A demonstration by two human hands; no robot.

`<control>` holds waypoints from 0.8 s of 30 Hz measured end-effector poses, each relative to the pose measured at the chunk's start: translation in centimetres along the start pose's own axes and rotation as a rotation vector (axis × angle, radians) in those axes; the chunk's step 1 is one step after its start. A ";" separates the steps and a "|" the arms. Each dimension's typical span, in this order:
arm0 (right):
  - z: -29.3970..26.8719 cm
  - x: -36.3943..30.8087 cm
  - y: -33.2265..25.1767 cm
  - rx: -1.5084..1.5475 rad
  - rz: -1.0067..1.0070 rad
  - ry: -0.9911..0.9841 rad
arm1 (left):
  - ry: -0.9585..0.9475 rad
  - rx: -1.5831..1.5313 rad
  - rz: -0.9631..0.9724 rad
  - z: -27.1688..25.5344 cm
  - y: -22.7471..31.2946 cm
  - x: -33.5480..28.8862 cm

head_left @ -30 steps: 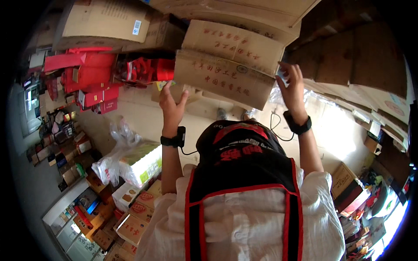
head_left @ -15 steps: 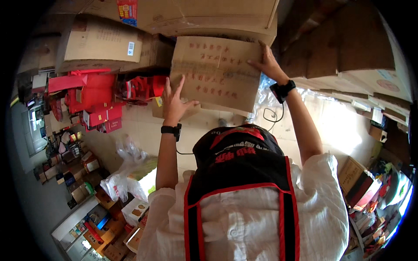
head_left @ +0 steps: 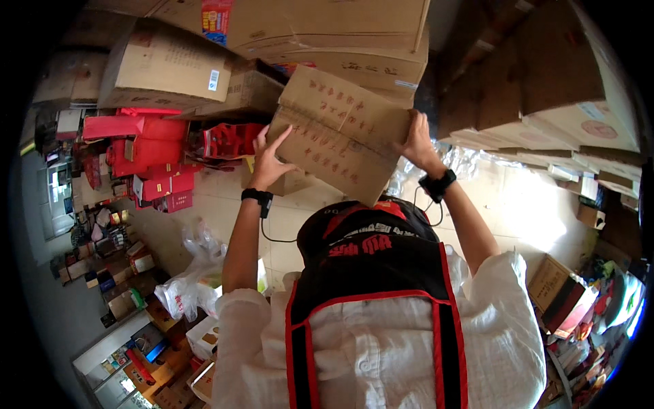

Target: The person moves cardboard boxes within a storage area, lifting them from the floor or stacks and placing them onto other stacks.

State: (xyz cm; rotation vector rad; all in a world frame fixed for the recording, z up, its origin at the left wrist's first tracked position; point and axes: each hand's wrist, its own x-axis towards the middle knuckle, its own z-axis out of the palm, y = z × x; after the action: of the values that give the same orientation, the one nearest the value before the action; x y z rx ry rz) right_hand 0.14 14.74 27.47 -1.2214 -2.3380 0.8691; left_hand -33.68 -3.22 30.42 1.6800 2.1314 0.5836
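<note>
A brown cardboard box [head_left: 335,133] with red printing on its face is held in front of me, tilted in the view with its right side lower. My left hand [head_left: 271,162] grips its left edge, fingers spread and the index finger lying along the face. At the opposite edge, my right hand [head_left: 419,144] clasps the box, with the thumb on the printed face and the other fingers partly hidden at the side. The box's lower corner reaches close to my black apron [head_left: 371,262].
Large cartons [head_left: 327,27] stand directly beyond the box. A row of stacked cartons [head_left: 558,95] lines the right. Red boxes and bags [head_left: 153,146] sit at the left, with white plastic bags [head_left: 194,279] nearer. Pale floor tiles [head_left: 504,191] show around me.
The box has turned clockwise, and its lower right corner has come closer to me. My right hand has lowered along with its edge, while my left hand has shifted slightly.
</note>
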 end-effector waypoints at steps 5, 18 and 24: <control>-2.0 0.5 0.6 0.126 0.021 -0.087 | -0.020 -0.028 0.009 -0.1 3.1 0.5; -3.6 2.6 8.2 0.843 0.345 -0.182 | -0.005 -0.609 -0.366 0.1 -0.3 -7.9; 6.8 -8.8 20.5 0.795 0.989 -0.567 | -0.182 -0.912 -0.811 -4.2 1.1 2.5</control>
State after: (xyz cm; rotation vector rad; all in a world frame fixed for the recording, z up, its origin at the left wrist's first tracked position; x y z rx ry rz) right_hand 13.59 13.97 8.46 -1.8369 -1.2191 2.4012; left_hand -35.52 -0.97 34.55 0.3274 1.7503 0.8816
